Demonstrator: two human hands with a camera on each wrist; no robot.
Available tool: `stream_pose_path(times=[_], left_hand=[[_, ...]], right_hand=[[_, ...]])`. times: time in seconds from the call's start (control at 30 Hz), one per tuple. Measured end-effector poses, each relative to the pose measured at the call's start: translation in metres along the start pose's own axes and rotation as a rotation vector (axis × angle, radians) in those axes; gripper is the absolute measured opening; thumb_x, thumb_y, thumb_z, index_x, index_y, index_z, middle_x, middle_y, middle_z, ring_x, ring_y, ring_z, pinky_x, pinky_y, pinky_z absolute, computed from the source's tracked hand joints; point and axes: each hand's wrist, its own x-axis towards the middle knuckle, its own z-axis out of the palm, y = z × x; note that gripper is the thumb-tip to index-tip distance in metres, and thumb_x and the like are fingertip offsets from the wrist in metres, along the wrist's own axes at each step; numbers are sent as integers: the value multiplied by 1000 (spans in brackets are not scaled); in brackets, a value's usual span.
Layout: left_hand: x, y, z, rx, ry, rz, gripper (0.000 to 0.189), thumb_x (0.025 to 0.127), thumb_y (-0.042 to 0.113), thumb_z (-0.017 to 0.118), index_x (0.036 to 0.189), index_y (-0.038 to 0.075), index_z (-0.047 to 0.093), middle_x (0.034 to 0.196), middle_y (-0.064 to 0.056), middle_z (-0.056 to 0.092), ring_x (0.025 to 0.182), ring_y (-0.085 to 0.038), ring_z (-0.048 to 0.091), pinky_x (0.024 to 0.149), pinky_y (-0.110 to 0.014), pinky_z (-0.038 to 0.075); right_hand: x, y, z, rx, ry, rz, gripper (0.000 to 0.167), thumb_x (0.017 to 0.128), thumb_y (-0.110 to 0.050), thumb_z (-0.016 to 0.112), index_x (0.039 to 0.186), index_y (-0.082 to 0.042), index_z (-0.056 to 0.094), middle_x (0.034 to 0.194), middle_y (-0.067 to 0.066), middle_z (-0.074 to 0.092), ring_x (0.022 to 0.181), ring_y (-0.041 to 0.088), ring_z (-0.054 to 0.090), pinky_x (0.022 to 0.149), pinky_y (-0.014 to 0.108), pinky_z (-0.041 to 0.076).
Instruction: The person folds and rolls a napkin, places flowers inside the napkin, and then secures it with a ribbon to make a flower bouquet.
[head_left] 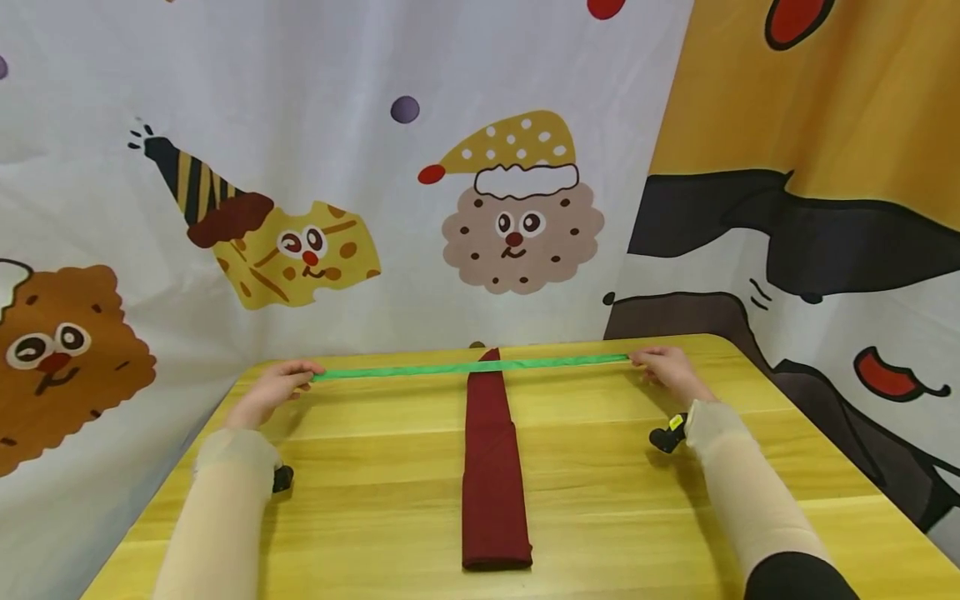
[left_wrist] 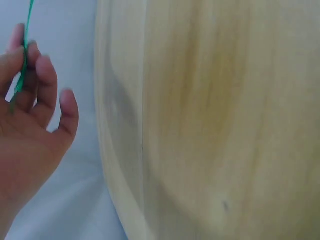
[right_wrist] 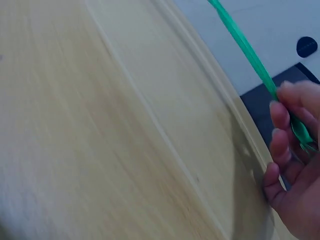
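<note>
A green ribbon is stretched nearly straight between the two hands, across the far part of the table. My left hand pinches its left end between thumb and fingers; in the left wrist view a short tail of ribbon lies against the palm. At the other end, my right hand pinches the ribbon, and a frayed tip pokes out below the fingers in the right wrist view. Beneath the ribbon's middle lies a folded dark red cloth, long and narrow, with its pointed end at the back.
The wooden table has rounded far corners. Right behind it hangs a white curtain printed with cartoon food figures. A small black device sits at each wrist, the right one bearing a yellow label.
</note>
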Motion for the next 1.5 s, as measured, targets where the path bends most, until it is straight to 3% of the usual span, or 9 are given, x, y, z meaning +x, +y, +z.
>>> stream_pose_path(times=[0.27, 0.6, 0.73, 0.93, 1.07, 1.17, 1.3, 1.4, 1.5], left_hand=[[11, 5, 5, 130, 73, 37, 31, 103, 7, 38, 121, -11, 56, 133, -32, 46, 118, -43, 43, 96, -53, 36], [16, 9, 2, 169, 126, 28, 33, 103, 8, 37, 119, -11, 58, 135, -34, 44, 119, -41, 41, 90, -47, 34], [17, 17, -2, 193, 147, 24, 33, 103, 10, 37, 120, -8, 59, 135, -31, 45, 91, -31, 45, 76, -38, 34], [21, 23, -6, 259, 195, 28, 33, 102, 13, 40, 119, -4, 62, 86, -19, 55, 49, -12, 26, 48, -28, 30], [26, 24, -6, 286, 210, 28, 34, 102, 13, 40, 122, -3, 62, 65, -4, 44, 43, -8, 25, 42, -26, 29], [30, 27, -3, 275, 222, 33, 34, 102, 13, 41, 123, -4, 62, 63, -6, 44, 43, -9, 26, 42, -27, 29], [35, 33, 4, 235, 240, 39, 34, 102, 13, 43, 126, -5, 61, 99, -25, 62, 62, -18, 41, 58, -32, 36], [38, 39, 10, 194, 247, 21, 37, 103, 16, 43, 130, -5, 58, 138, -27, 48, 95, -29, 46, 77, -39, 35], [41, 45, 14, 130, 263, 0, 39, 104, 18, 42, 133, -4, 55, 145, -25, 40, 121, -37, 40, 93, -46, 33]], right_hand=[[8, 0, 8, 44, 37, -33, 37, 103, -18, 47, 131, 6, 52, 101, 17, 64, 68, 14, 55, 60, 26, 47], [9, -8, 8, 25, 53, -108, 33, 103, -17, 46, 118, 9, 58, 99, 11, 64, 87, 30, 61, 76, 39, 53], [4, -14, 4, 50, 51, -109, 33, 101, -17, 48, 118, 10, 60, 95, 1, 67, 82, 29, 64, 77, 40, 53], [2, -26, 1, 120, 24, -65, 44, 102, -25, 50, 131, 8, 54, 99, -8, 70, 83, 17, 66, 72, 27, 50], [6, -31, 2, 137, -24, -16, 54, 101, -35, 51, 139, 3, 49, 109, -6, 68, 88, 14, 65, 76, 27, 48], [11, -35, 5, 176, -53, 14, 57, 101, -37, 51, 142, 2, 45, 112, -5, 67, 89, 12, 64, 78, 27, 46], [15, -41, 11, 218, -76, 33, 56, 103, -36, 46, 146, 0, 40, 122, 0, 63, 90, 11, 63, 80, 27, 44], [17, -45, 16, 232, -89, 38, 55, 105, -35, 43, 148, -2, 37, 138, 10, 54, 99, 14, 61, 89, 34, 40], [20, -48, 20, 248, -91, 39, 54, 105, -33, 42, 150, -4, 34, 148, 17, 41, 114, 24, 56, 100, 44, 33]])
